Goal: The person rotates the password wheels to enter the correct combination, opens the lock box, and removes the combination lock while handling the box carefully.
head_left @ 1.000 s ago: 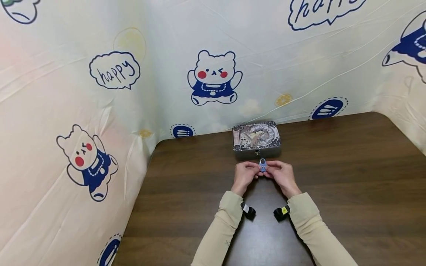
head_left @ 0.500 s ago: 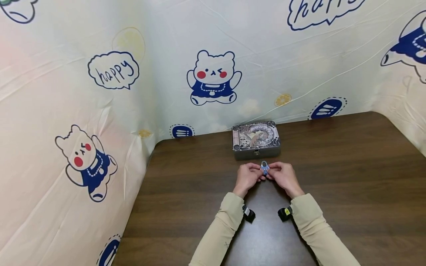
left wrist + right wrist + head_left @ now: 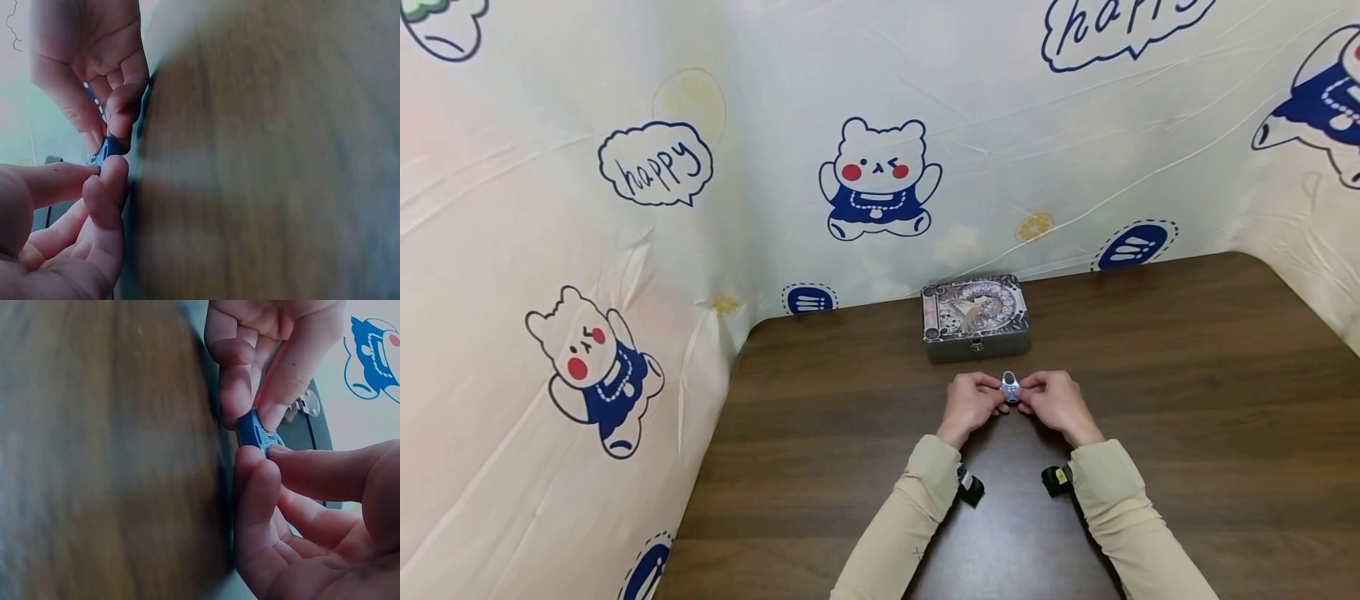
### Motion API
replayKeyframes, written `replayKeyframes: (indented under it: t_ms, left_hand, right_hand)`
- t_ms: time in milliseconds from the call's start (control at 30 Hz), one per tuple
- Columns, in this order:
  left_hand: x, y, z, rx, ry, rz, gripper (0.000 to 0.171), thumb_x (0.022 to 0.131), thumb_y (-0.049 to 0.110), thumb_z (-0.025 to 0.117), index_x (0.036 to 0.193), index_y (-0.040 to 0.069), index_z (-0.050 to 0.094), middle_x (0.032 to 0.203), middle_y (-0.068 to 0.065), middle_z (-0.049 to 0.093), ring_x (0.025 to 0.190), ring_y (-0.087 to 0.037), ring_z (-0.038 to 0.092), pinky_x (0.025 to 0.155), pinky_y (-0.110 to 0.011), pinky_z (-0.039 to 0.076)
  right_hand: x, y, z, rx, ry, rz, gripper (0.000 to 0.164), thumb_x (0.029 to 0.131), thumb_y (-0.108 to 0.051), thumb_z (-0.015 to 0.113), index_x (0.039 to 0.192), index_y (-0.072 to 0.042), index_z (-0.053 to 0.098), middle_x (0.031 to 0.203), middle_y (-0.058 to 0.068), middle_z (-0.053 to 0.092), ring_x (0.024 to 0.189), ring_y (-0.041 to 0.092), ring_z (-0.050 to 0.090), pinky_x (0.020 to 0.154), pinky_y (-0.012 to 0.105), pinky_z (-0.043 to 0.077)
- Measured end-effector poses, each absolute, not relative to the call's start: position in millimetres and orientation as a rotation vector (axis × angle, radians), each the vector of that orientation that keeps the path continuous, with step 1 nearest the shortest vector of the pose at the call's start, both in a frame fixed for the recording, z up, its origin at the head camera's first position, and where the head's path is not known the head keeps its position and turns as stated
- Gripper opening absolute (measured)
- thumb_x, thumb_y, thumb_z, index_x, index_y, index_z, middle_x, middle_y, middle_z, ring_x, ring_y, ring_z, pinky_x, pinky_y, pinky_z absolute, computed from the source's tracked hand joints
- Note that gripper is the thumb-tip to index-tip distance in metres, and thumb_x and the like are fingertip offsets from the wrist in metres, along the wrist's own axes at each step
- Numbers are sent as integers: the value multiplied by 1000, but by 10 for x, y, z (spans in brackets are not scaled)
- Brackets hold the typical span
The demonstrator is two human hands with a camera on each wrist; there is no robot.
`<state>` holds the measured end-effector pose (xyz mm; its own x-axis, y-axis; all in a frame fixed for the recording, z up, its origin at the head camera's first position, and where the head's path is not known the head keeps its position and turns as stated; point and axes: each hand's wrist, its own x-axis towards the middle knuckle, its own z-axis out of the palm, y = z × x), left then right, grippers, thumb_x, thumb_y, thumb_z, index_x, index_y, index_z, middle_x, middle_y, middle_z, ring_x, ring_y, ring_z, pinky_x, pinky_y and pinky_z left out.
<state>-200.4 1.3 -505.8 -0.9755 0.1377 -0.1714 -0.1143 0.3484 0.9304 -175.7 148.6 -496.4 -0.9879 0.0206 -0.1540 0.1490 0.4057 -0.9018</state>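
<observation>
A small blue padlock (image 3: 1010,388) is held between both hands, its shackle pointing away toward the box in the head view. My left hand (image 3: 972,404) pinches the padlock's left side between thumb and fingers. From the other side, my right hand (image 3: 1060,404) pinches it in the same way. Close up in the right wrist view, the blue padlock body (image 3: 250,430) shows between the fingertips of both hands, most of it covered. The left wrist view shows just a strip of the padlock (image 3: 110,147) between the fingers.
Just beyond the hands stands a dark rectangular box (image 3: 976,317) with an ornate printed lid and a metal latch (image 3: 977,345) on its front. It sits near the back edge of the brown wooden table (image 3: 820,433). A patterned cloth (image 3: 775,150) hangs behind the table.
Both hands have shifted to the right and slightly back toward the body, carrying the padlock away from the box. Both still pinch it. The box stays where it was.
</observation>
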Motion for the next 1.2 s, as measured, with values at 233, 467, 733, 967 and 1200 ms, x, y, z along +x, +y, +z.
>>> replayKeyframes:
  t_ms: [233,467,733,967,1200]
  left_hand:
    - [-1975,137,-5011,12,2450,1599,6,80,0,72,87,0,71,69,-10,72,51,-9,63,47,-17,49]
    - [-1952,275,-4972,63,2531,1523,6,78,0,73,84,1,72,69,-8,72,52,-5,63,49,-14,46]
    - [-1942,432,-4982,125,2657,1399,5,77,8,76,82,9,74,70,-1,72,58,1,60,61,-12,46]
    - [-1960,540,-4994,132,2706,1330,5,76,12,79,79,15,77,69,5,71,66,0,59,64,-12,45]
    - [-1954,606,-5034,159,2736,1295,5,77,14,77,82,14,78,71,6,72,70,0,60,66,-11,44]
  right_hand:
    - [-1719,1593,-4918,172,2577,-1570,19,89,-8,62,95,8,68,70,6,70,62,6,65,54,18,48]
    - [-1694,1736,-4900,207,2588,-1555,20,88,-10,65,96,8,70,71,5,71,62,4,64,54,19,50]
    - [-1647,1874,-4899,217,2672,-1471,20,87,-11,66,92,7,72,67,0,69,60,1,59,54,19,47]
    - [-1608,1943,-4900,252,2684,-1438,21,87,-12,67,92,8,71,68,4,71,60,3,62,53,20,48]
    - [-1601,1996,-4932,281,2722,-1348,22,88,-16,65,91,4,71,67,0,69,60,4,60,54,23,46]
